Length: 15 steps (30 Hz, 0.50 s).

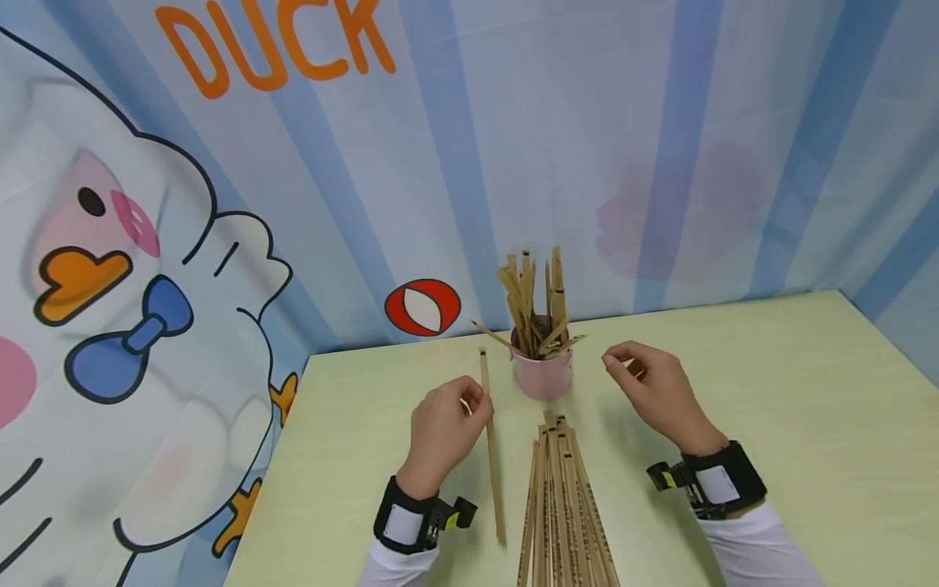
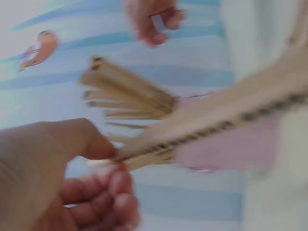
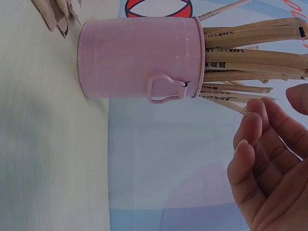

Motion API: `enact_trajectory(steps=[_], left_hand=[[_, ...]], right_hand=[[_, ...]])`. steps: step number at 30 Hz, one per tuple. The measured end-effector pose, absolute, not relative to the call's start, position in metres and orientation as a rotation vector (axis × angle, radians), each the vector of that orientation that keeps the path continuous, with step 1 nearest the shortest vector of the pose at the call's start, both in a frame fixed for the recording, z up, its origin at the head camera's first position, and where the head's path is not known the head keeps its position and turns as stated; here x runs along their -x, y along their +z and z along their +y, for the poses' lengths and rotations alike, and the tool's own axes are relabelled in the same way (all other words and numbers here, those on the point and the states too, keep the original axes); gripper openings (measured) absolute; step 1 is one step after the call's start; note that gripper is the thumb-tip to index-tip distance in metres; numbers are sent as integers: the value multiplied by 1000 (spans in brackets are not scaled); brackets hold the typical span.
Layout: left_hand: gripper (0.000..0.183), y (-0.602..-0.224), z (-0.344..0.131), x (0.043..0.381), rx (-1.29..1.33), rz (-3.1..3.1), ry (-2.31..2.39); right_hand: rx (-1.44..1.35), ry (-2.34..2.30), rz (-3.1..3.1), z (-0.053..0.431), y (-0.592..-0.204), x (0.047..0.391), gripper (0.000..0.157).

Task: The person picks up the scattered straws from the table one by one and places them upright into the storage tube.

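Observation:
My left hand (image 1: 449,424) pinches one paper-wrapped straw (image 1: 495,497) between thumb and forefinger. In the left wrist view this straw (image 2: 216,113), with a line of dark print, runs across the picture from the fingertips. A pink pail (image 1: 543,379) holding several wrapped straws (image 1: 559,306) stands ahead, between the two hands. My right hand (image 1: 656,395) hangs to the right of the pail with loosely bent fingers and nothing in them. The right wrist view has its fingertips (image 3: 245,156) close to the straw ends, with the thumb apart.
A fanned pile of wrapped straws (image 1: 565,505) lies on the pale table (image 1: 807,424) in front of the pail. Behind the table hangs a striped blue cloth (image 1: 587,122) with a printed duck (image 1: 169,367). Each wrist wears a black strap with a small camera.

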<state>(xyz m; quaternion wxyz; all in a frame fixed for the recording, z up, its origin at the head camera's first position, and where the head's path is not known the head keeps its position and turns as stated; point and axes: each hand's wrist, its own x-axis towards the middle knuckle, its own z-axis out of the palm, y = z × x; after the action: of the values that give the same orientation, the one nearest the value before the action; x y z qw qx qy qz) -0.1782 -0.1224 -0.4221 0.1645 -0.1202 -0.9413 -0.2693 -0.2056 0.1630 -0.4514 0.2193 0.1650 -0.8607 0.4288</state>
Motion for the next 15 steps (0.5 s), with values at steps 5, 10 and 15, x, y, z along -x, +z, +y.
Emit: enact_trajectory(steps=[5,10,15], left_hand=[[13,-389,-124,186,382,-2338,-912],[13,-353,-120,197,506,-1975,-1010],[14,-331,-113,211,576,-1753,-1018]], right_hand=[[-459,1187,-2383,162,-451,205,26],[-454,1178,-2387,163,-452,205,27],[-446,1174,-2391,162,-452,205,25]])
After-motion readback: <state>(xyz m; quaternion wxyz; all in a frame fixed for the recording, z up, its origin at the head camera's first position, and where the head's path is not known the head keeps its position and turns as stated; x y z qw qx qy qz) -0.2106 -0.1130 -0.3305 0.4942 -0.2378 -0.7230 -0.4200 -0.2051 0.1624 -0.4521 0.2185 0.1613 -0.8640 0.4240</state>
